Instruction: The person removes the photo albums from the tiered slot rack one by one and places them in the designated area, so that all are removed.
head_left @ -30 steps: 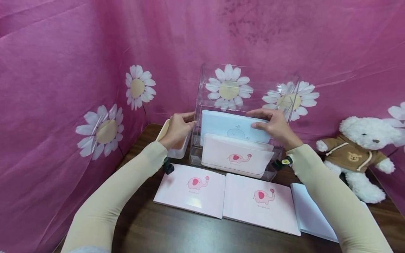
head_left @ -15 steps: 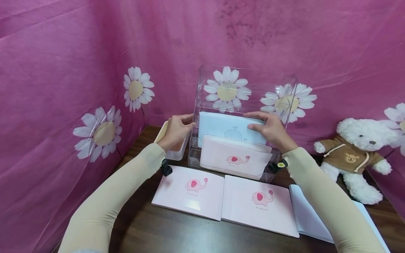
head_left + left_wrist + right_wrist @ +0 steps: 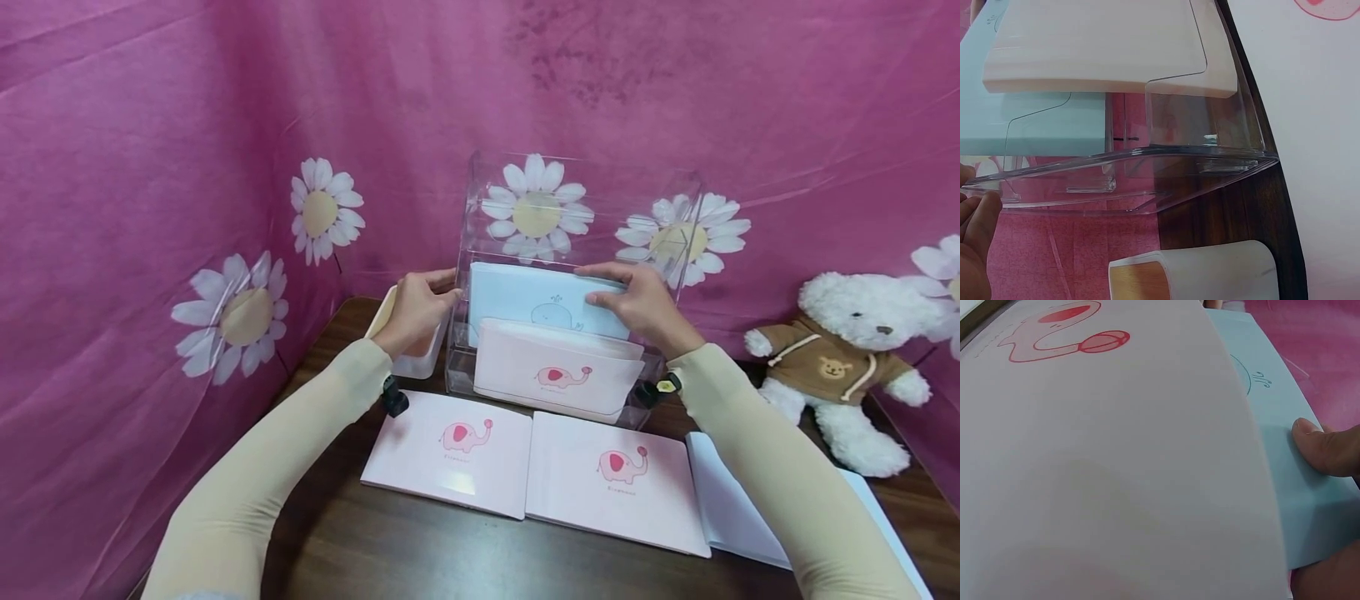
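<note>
A clear plastic tiered rack (image 3: 459, 367) stands on the table, with booklets leaning in its tiers. My left hand (image 3: 414, 310) pinches the rack's left side edge between thumb and fingers; those fingers also show at the left of the left wrist view. With my right hand (image 3: 641, 304) I hold the upper right edge of a light blue booklet (image 3: 502, 296), which bears a whale drawing. The thumb (image 3: 1329, 450) lies on its front cover, and the fingers go behind it. In front of it, one tier lower, sits a pink elephant booklet (image 3: 517, 375), hiding the blue one's lower part.
Two pink elephant booklets (image 3: 427, 454) (image 3: 570, 483) lie flat before the rack. A pale blue booklet (image 3: 738, 508) lies partly under my right forearm. A white bin (image 3: 420, 365) stands left of the rack, and a white teddy bear (image 3: 836, 367) sits at right. Pink flowered cloth hangs behind.
The head view has shifted slightly. Both hands keep their places on the rack and the blue booklet.
</note>
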Demonstrator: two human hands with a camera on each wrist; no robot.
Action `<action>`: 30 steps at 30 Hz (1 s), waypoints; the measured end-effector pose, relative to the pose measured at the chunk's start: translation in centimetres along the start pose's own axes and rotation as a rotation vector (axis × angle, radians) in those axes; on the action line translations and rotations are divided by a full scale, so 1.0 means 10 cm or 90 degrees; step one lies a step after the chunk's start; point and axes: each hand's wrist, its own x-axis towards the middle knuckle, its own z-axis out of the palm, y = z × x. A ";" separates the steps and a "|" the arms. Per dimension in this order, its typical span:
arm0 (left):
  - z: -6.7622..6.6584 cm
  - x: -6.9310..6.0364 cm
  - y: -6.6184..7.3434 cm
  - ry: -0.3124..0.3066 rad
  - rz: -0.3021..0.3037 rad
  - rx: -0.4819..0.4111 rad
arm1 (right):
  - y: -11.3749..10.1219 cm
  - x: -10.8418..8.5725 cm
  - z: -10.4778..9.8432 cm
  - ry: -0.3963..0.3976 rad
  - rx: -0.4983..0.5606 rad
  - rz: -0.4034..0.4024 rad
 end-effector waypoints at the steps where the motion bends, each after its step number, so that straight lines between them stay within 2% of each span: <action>1: 0.00 0.00 0.00 0.001 -0.001 0.000 | 0.00 0.00 0.00 0.002 -0.002 0.002; 15: 0.00 0.00 0.00 -0.018 -0.013 -0.005 | -0.05 0.01 0.01 0.027 0.015 0.039; 26: 0.00 0.01 -0.01 -0.003 0.026 -0.005 | -0.08 -0.01 -0.01 0.037 0.064 0.058; 30: 0.01 0.01 -0.04 -0.007 0.021 -0.010 | -0.09 -0.02 -0.02 0.037 0.089 0.069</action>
